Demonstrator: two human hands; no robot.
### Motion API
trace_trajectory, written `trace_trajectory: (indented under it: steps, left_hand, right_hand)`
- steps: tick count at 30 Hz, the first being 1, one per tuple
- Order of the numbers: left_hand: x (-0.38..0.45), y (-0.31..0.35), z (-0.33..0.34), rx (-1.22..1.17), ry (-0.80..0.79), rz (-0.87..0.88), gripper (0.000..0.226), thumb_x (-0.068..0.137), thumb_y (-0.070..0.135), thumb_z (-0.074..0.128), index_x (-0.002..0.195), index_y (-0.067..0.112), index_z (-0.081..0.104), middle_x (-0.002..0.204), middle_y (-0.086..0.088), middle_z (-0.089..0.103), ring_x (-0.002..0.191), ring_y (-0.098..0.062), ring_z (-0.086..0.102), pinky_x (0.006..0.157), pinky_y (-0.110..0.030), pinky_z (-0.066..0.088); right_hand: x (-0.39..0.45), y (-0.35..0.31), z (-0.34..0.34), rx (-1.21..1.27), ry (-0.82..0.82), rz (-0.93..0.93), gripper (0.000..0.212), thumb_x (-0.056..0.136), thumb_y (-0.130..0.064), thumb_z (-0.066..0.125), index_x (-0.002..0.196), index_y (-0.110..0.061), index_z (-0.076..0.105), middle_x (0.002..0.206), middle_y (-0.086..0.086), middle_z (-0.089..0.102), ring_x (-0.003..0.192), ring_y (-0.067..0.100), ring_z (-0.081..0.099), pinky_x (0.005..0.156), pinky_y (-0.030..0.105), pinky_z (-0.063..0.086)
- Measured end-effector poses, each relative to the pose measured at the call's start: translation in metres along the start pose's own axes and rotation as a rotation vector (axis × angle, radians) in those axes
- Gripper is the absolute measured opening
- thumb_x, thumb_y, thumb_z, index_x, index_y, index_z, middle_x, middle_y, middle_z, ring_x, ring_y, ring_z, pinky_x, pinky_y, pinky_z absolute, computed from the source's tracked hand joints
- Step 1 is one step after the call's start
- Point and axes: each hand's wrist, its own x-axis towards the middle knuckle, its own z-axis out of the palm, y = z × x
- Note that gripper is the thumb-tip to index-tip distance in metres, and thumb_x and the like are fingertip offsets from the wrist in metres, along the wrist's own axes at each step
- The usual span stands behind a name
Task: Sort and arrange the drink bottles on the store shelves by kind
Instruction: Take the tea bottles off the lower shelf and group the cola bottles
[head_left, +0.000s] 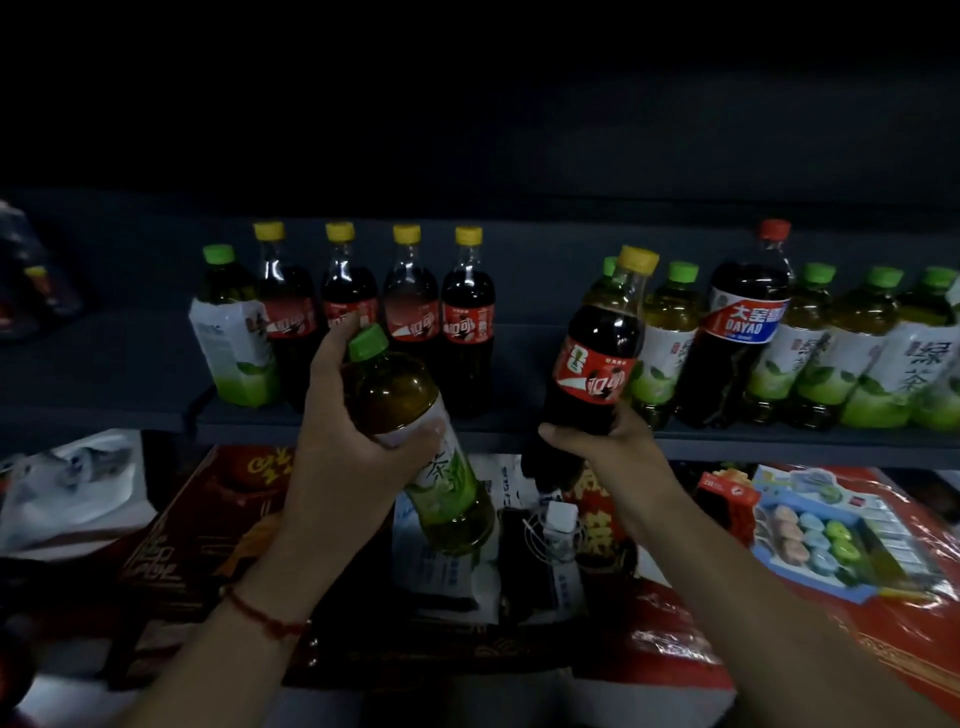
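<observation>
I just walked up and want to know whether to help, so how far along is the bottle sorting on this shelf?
Partly done. Four yellow-capped colas already stand together on the left, and green teas cluster on the right. In hand: the left hand grips a green tea bottle, the right hand a cola bottle. Left: one green tea beside the colas and a Dayao bottle among the teas.

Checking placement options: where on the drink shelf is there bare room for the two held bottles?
Bare shelf shows between the yellow-capped cola row and the green tea group, and left of the lone green tea. From the Dayao bottle rightward the bottles stand crowded.
</observation>
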Motion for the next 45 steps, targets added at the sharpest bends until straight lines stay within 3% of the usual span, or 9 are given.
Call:
trace_trajectory:
  steps: [10,16,27,31,35,38,41,43,45]
  left_hand:
    - [0.002,-0.018,-0.021,0.038,-0.042,-0.016,0.096,0.076,0.024,0.083,0.148,0.045,0.021,0.141,0.008,0.044,0.124,-0.008,0.052,0.099,-0.029,0.05]
    - [0.001,-0.021,-0.026,0.144,-0.057,0.04,0.098,0.074,0.025,0.084,0.15,0.04,0.023,0.132,0.022,0.039,0.117,0.016,0.043,0.086,0.003,0.037]
    - [-0.003,-0.022,-0.028,0.116,-0.095,-0.006,0.099,0.073,0.029,0.084,0.147,0.049,0.021,0.135,0.014,0.043,0.121,-0.004,0.051,0.091,-0.011,0.042]
    - [-0.004,-0.015,-0.028,0.088,-0.098,0.009,0.099,0.073,0.028,0.084,0.148,0.044,0.022,0.139,0.008,0.044,0.123,-0.008,0.052,0.097,-0.02,0.046]
    - [-0.007,0.001,-0.029,0.062,-0.114,0.04,0.099,0.073,0.023,0.085,0.145,0.047,0.023,0.137,0.007,0.046,0.121,-0.009,0.053,0.099,-0.026,0.049]
    - [-0.008,0.026,-0.03,0.008,-0.106,0.09,0.095,0.073,0.017,0.085,0.143,0.045,0.026,0.131,0.009,0.048,0.114,-0.005,0.057,0.092,-0.02,0.052]
    - [-0.002,0.055,-0.036,-0.089,-0.084,0.124,0.094,0.075,0.011,0.082,0.143,0.04,0.025,0.122,0.02,0.048,0.106,0.002,0.059,0.081,-0.014,0.052]
    - [0.007,0.073,-0.044,-0.128,-0.065,0.157,0.094,0.074,0.017,0.082,0.143,0.044,0.023,0.121,0.03,0.047,0.107,0.004,0.059,0.08,-0.014,0.052]
    - [0.023,0.094,-0.055,-0.13,-0.058,0.204,0.096,0.073,0.027,0.082,0.146,0.041,0.022,0.131,0.019,0.046,0.112,-0.001,0.058,0.083,-0.019,0.054]
  right_hand:
    - [0.093,0.008,0.036,-0.274,0.154,-0.185,0.057,0.071,-0.011,0.086,0.121,-0.013,0.06,0.116,0.002,0.068,0.108,0.021,0.062,0.099,0.04,0.05]
    - [0.122,0.032,0.043,-0.314,0.162,-0.158,0.066,0.07,-0.018,0.086,0.128,-0.014,0.055,0.12,0.004,0.067,0.111,0.024,0.062,0.099,0.049,0.05]
    - [0.111,0.032,0.042,-0.421,0.104,-0.18,0.069,0.078,-0.028,0.08,0.137,-0.015,0.047,0.131,0.002,0.061,0.121,0.021,0.057,0.102,0.04,0.047]
    - [0.046,0.023,0.046,-0.5,0.009,-0.241,0.061,0.09,-0.033,0.068,0.143,-0.024,0.04,0.137,-0.009,0.054,0.125,0.009,0.051,0.103,0.031,0.044]
    - [-0.034,0.01,0.043,-0.665,-0.344,-0.261,0.074,0.088,-0.062,0.056,0.151,-0.033,0.029,0.146,-0.022,0.035,0.134,-0.002,0.035,0.114,0.031,0.033]
    - [-0.069,-0.011,0.044,-0.65,-0.533,-0.275,0.063,0.088,-0.048,0.066,0.143,-0.041,0.036,0.137,-0.02,0.054,0.123,-0.005,0.051,0.106,0.03,0.045]
    - [-0.08,-0.046,0.046,-0.636,-0.48,-0.314,0.057,0.084,-0.034,0.075,0.128,-0.05,0.042,0.114,-0.019,0.066,0.102,-0.003,0.064,0.088,0.029,0.057]
    - [-0.082,-0.074,0.046,-0.676,-0.433,-0.384,0.056,0.081,-0.035,0.078,0.118,-0.055,0.042,0.108,-0.025,0.064,0.098,-0.01,0.062,0.082,0.017,0.055]
    - [-0.083,-0.103,0.048,-0.712,-0.379,-0.464,0.055,0.078,-0.039,0.079,0.114,-0.056,0.041,0.104,-0.03,0.061,0.094,-0.014,0.06,0.075,0.009,0.051]
